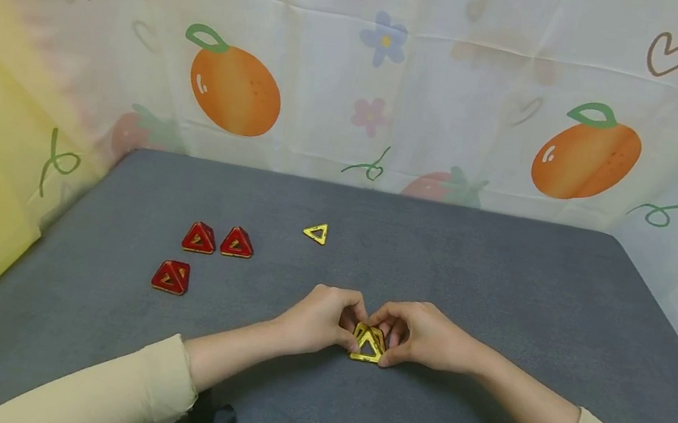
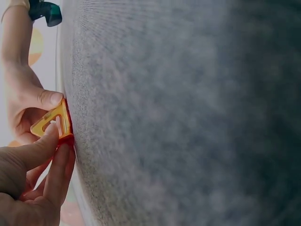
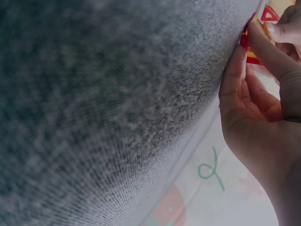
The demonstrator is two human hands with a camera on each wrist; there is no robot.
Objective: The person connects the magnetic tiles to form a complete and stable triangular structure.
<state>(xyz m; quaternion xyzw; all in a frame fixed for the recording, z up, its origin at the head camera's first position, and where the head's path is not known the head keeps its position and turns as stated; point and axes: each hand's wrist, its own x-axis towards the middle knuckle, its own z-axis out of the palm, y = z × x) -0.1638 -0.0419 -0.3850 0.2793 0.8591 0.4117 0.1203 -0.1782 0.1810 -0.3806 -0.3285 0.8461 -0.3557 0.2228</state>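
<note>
A small pyramid of yellow triangular tiles with open centres (image 1: 364, 358) stands on the table in front of me. My left hand (image 1: 324, 319) pinches its left side between thumb and fingers. On the opposite side, my right hand (image 1: 428, 337) grips it the same way, and the fingertips of both hands almost meet at the top. In the left wrist view, the yellow tile (image 2: 60, 108) shows red along its lower edges. Fingers hide the pyramid's sides and back. Farther off lies one loose yellow triangular tile (image 1: 324, 235), flat on the table.
Three red pyramids sit at the left: one at the back (image 1: 199, 238), one beside it (image 1: 237, 242), and one nearer me (image 1: 171, 277). The grey table (image 1: 471, 264) ends at a fruit-patterned cloth (image 1: 330, 105) hanging behind and along the sides.
</note>
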